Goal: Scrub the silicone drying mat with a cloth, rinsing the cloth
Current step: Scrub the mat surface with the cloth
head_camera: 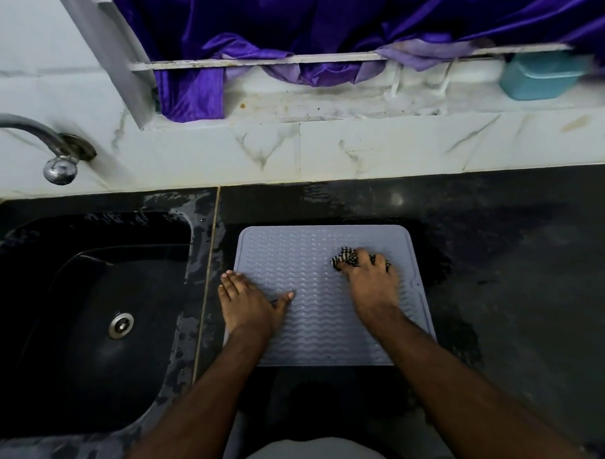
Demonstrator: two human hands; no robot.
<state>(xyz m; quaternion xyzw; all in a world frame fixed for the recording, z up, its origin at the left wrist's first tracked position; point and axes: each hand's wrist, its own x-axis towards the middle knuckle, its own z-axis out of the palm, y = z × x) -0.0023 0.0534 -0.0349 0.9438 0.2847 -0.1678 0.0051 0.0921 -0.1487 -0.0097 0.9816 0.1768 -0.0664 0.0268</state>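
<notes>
The silicone drying mat (312, 298) is lying flat on the wet black table (515, 271), just beside the sink (85, 307) on its right. The left hand (250, 299) is resting open on the mat's near-left edge, fingers straight and pressing down, holding nothing. The right hand (369, 279) is curling over a bunched checked cloth (344, 258) and pressing it onto the far-right part of the mat.

Risks from this position:
- Mat slip. The table is carrying a film of water around the mat, so a hard stroke is likely to push the mat sideways if the left hand is easing its pressure.
- Incomplete coverage. The cloth is working only one corner; the centre and near edge may be missed.
- Dirt redeposit. Without rinsing under the tap (57, 152), the cloth may be spreading grime back into the grooves.

Appearance of the mat: pale grey-lavender, roughly square with rounded corners, a raised rim, and rows of wavy ridges. A small notch is showing on the right edge. No obvious stains are visible.
</notes>
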